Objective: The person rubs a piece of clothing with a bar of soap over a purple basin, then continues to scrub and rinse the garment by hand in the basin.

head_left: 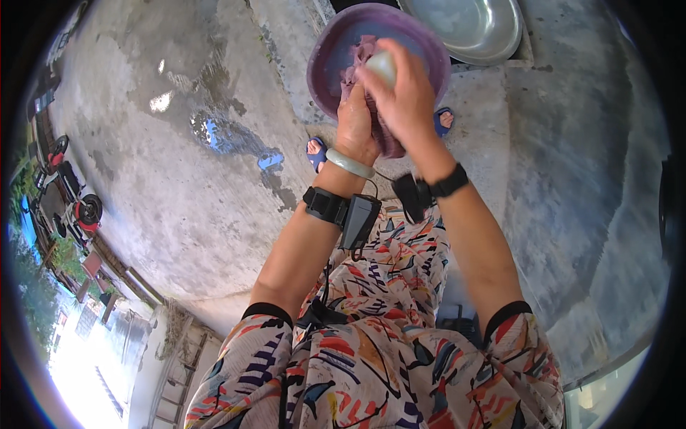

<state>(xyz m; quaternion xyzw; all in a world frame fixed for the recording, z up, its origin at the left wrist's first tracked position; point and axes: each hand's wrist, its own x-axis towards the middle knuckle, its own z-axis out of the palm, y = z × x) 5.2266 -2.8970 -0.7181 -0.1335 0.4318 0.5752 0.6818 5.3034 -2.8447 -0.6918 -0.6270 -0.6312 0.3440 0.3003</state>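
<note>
My left hand point(355, 123) is closed on a bunched, mauve-pink knitted cloth point(386, 138), which runs from above the fingers down past the wrist. The cloth's ruffled far end hangs over a round purple basin point(319, 53) with cloudy water in it. In my right hand point(409, 96), slightly smeared by motion, is a pale whitish bar of soap point(381, 66). The soap is against or just above the cloth; I cannot tell which. Part of the cloth is hidden by my right hand.
A large metal basin point(493, 53) stands at the far right, beside the purple one. The concrete floor point(214, 236) has a wet patch point(236, 139) on the left. My feet, in blue sandals point(319, 154), are close to the purple basin. A scooter point(80, 204) stands at the far left.
</note>
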